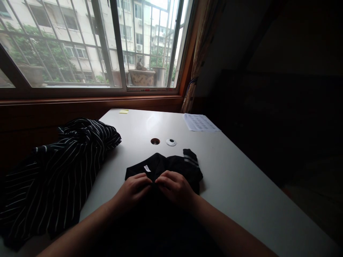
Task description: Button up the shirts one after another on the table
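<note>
A black garment (175, 162) lies on the white table in front of me, with a small white label (147, 168) inside its collar and pale stripes on a cuff at its upper right. My left hand (135, 189) is closed on the garment's front, fingertips pinched near the middle. Close beside it, my right hand (175, 187) pinches the same cloth, the two sets of fingertips almost meeting. Whatever small part lies between the fingers is hidden. The lower part of the garment merges into the dark below my hands.
On the left a striped black-and-white cloth (61, 171) hangs over the edge of the white table (235, 185). Farther back are a round cable hole (155, 141), its loose cover (171, 142), printed sheets (200, 122) and a yellow sticky note (123, 111). A barred window is behind.
</note>
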A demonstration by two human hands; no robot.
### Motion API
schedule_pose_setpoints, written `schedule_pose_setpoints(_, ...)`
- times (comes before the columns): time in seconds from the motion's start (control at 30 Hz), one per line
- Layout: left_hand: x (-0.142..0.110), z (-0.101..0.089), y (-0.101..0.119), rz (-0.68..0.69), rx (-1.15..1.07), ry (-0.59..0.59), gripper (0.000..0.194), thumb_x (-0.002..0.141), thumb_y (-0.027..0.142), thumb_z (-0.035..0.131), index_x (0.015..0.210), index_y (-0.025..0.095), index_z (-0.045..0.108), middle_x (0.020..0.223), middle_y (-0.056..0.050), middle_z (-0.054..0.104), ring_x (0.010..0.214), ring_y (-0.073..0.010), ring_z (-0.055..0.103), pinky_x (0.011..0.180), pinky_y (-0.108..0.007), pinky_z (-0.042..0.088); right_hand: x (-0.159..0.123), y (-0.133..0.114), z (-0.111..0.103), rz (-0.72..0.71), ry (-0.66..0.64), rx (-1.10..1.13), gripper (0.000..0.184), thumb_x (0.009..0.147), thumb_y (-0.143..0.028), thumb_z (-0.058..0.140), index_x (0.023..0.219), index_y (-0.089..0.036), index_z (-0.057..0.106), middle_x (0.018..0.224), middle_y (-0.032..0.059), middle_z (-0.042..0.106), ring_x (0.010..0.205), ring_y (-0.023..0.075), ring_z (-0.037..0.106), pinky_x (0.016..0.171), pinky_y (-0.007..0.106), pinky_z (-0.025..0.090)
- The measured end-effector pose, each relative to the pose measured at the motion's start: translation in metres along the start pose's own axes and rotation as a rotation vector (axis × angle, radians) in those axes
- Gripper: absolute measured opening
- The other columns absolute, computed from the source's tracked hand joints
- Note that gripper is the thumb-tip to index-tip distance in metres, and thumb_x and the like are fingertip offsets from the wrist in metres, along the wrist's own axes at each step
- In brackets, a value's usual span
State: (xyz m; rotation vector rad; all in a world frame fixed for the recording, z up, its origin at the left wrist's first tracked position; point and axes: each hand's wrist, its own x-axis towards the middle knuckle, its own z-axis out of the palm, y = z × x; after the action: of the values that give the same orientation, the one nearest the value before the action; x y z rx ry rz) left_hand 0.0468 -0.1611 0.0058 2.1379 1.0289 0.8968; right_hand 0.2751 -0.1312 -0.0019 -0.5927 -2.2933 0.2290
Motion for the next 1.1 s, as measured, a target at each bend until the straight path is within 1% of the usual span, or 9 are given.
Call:
schedule_pose_setpoints(0.1, 0.0, 0.0, -0.001, 0.003, -0.002, 0.0, 0.02, 0.098, 0.026, 0.051, 0.092, 0.016, 0.068, 0.084, -0.004, 0.059, 0.073, -0.0142, 0.057, 0.065, -0.024, 0.043, 0.0, 0.0, 0.0, 0.012, 0.033, 0.002, 0.014, 0.094, -0.017, 0.06, 0.105, -0.02, 0.067, 0.09, 0.0046, 0.068, 0.079, 0.0161, 0.065, 0.072, 0.03, 0.053)
schedule_pose_setpoints(0.27, -0.001, 0.001, -0.002, 0.017, 0.016, 0.002, 0.021, 0.099, 0.027, 0.051, 0.093, 0.016, 0.068, 0.084, -0.004, 0.059, 0.073, -0.0144, 0.057, 0.066, -0.025, 0.043, 0.0, -0.002, 0.0, -0.009, 0.09, -0.055, 0.011, 0.093, -0.018, 0.062, 0.101, -0.02, 0.07, 0.083, 0.0041, 0.068, 0.073, 0.0158, 0.064, 0.066, 0.029, 0.052)
schedule_pose_setpoints(0.4, -0.001, 0.001, -0.001, 0.031, 0.023, 0.0, 0.02, 0.098, 0.026, 0.051, 0.094, 0.016, 0.068, 0.083, -0.004, 0.058, 0.073, -0.0142, 0.057, 0.065, -0.024, 0.043, 0.001, -0.003, -0.002, -0.024, 0.094, -0.069, 0.006, 0.091, -0.017, 0.064, 0.093, -0.02, 0.069, 0.078, 0.0028, 0.067, 0.069, 0.015, 0.062, 0.064, 0.029, 0.049)
schedule_pose_setpoints(0.57, -0.001, 0.0, 0.001, 0.016, 0.018, 0.021, 0.019, 0.098, 0.024, 0.052, 0.094, 0.016, 0.068, 0.083, -0.004, 0.059, 0.074, -0.0143, 0.058, 0.066, -0.024, 0.043, 0.001, -0.005, -0.003, -0.039, 0.076, -0.086, 0.007, 0.09, -0.016, 0.062, 0.092, -0.02, 0.067, 0.079, 0.0023, 0.067, 0.068, 0.0147, 0.06, 0.064, 0.03, 0.048)
schedule_pose_setpoints(0.8, -0.002, -0.002, 0.005, 0.04, 0.004, 0.023, 0.018, 0.097, 0.022, 0.052, 0.096, 0.017, 0.069, 0.084, -0.004, 0.06, 0.074, -0.0141, 0.058, 0.066, -0.024, 0.043, 0.0, -0.005, -0.002, -0.065, 0.128, -0.13, 0.007, 0.088, -0.015, 0.061, 0.091, -0.021, 0.064, 0.079, 0.0018, 0.065, 0.068, 0.0149, 0.058, 0.064, 0.03, 0.048)
schedule_pose_setpoints(0.97, -0.003, -0.007, 0.009, 0.062, -0.02, 0.054, 0.018, 0.097, 0.021, 0.051, 0.097, 0.017, 0.068, 0.087, -0.005, 0.061, 0.075, -0.0139, 0.059, 0.067, -0.023, 0.044, -0.003, 0.003, -0.008, -0.035, 0.219, -0.143, 0.015, 0.085, -0.01, 0.062, 0.095, -0.022, 0.062, 0.08, 0.0014, 0.064, 0.069, 0.015, 0.059, 0.065, 0.029, 0.049)
schedule_pose_setpoints(1.03, -0.003, -0.008, 0.008, 0.066, -0.02, 0.075, 0.017, 0.097, 0.021, 0.051, 0.098, 0.017, 0.068, 0.088, -0.005, 0.061, 0.075, -0.014, 0.059, 0.067, -0.023, 0.044, -0.004, 0.006, -0.013, 0.012, 0.271, -0.126, 0.018, 0.085, -0.008, 0.061, 0.096, -0.022, 0.062, 0.08, 0.0007, 0.061, 0.069, 0.0143, 0.058, 0.064, 0.028, 0.05)
schedule_pose_setpoints(1.1, -0.004, -0.009, 0.006, 0.065, -0.014, 0.099, 0.017, 0.098, 0.022, 0.051, 0.098, 0.016, 0.068, 0.087, -0.005, 0.061, 0.073, -0.0138, 0.058, 0.066, -0.023, 0.044, -0.005, 0.008, -0.018, 0.095, 0.354, -0.105, 0.019, 0.085, -0.007, 0.06, 0.096, -0.022, 0.062, 0.081, -0.0001, 0.058, 0.066, 0.0128, 0.057, 0.062, 0.026, 0.05)
